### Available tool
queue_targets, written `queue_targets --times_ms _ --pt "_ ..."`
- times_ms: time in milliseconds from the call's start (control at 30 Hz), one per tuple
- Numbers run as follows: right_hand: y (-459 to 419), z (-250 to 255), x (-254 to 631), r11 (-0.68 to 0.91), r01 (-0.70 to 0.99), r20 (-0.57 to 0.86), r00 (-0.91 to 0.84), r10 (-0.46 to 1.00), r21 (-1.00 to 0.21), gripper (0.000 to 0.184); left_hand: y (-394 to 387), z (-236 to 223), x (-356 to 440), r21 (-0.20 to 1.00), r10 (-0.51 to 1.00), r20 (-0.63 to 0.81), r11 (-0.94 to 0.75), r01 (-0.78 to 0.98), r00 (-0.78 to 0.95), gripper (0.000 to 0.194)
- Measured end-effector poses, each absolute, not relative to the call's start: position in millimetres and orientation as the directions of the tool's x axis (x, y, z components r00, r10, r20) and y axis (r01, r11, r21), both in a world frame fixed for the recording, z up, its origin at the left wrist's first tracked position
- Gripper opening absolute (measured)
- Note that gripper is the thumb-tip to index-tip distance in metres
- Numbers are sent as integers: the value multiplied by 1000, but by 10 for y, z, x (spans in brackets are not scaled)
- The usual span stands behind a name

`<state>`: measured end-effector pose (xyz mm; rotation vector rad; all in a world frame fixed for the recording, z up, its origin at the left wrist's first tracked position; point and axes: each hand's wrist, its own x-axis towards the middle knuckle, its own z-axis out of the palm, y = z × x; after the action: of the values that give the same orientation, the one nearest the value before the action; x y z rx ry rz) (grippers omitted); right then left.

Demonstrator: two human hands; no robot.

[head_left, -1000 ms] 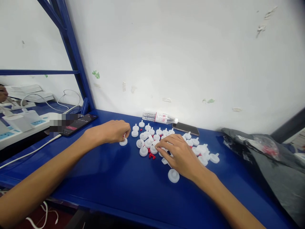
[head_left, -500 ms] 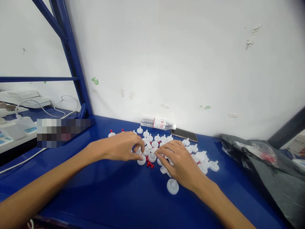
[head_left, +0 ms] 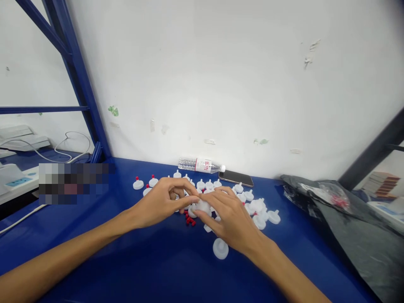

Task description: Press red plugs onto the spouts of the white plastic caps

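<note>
My right hand point(head_left: 232, 216) is closed round a white spouted cap point(head_left: 202, 206), thumb below and fingers above. Close against it, my left hand point(head_left: 170, 195) pinches thumb and forefinger together at the cap's narrow end; whatever lies in that pinch is hidden by the fingertips. Just below the hands lie several small red caps point(head_left: 189, 219) in a little heap. A single white spouted cap point(head_left: 220, 248) lies nearer to me. More white spouted caps point(head_left: 259, 206) are piled behind and beside my right hand. On the left, a few white pieces with red tips point(head_left: 138, 183) stand upright.
A clear water bottle point(head_left: 202, 165) lies along the wall beside a dark phone point(head_left: 236, 178). A dark grey plastic bag point(head_left: 344, 227) covers the right side of the blue table point(head_left: 142, 261). A power strip point(head_left: 22, 182) and white cable point(head_left: 22, 219) are at left.
Both hands have come together, and my right hand now holds a white spouted cap raised between them. My left fingers have closed to a pinch. The view has shifted slightly rightward.
</note>
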<state>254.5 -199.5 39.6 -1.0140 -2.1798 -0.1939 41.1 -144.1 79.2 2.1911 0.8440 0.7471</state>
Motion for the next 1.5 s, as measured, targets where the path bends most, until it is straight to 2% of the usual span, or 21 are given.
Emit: queue_targets --times_ms 100,200,267,333,400,533,667,733,867,1067,1200,1300,1433,1500 --pt "-1954 405 2600 602 780 690 -340 639 -174 22 -1413 745 426 571 696 308 -681 459 649 27" --pt "-1932 418 2673 505 839 666 -260 699 -203 30 -1368 684 397 378 591 201 -783 495 781 17" --pt "-1928 423 2702 480 852 652 -243 718 -211 32 -1351 618 380 337 529 137 -820 463 837 8" --pt "-1930 428 2704 479 852 646 -247 723 -211 31 -1345 547 378 325 499 122 -837 441 858 6" --pt "-1935 436 2685 491 848 640 -265 721 -201 28 -1340 497 387 321 480 115 -846 425 869 9" --pt "-1946 450 2645 529 829 626 -319 712 -180 25 -1311 509 399 354 495 143 -834 423 857 1" --pt "-1950 443 2645 549 821 636 -343 691 -155 30 -1295 609 388 442 562 184 -780 443 807 17" --pt "-1952 437 2650 549 822 637 -345 690 -150 34 -1309 658 391 502 596 223 -749 433 771 22" --pt "-1958 437 2651 534 830 622 -334 708 -161 40 -1366 714 419 600 630 340 -717 354 698 18" --pt "-1972 446 2661 515 844 597 -336 728 -152 47 -1390 691 440 616 657 445 -718 324 609 16" --pt "-1967 419 2651 539 829 572 -373 730 -148 55 -1369 647 435 525 569 521 -801 287 636 8" --pt "-1956 387 2637 553 823 557 -401 727 -128 62 -1364 587 420 436 482 554 -863 257 679 12" --pt "-1944 366 2633 570 817 555 -436 709 -85 67 -1382 480 388 200 351 546 -936 289 761 26" --pt "-1943 365 2636 586 808 557 -460 691 -59 69 -1392 436 381 123 331 521 -941 315 787 32"
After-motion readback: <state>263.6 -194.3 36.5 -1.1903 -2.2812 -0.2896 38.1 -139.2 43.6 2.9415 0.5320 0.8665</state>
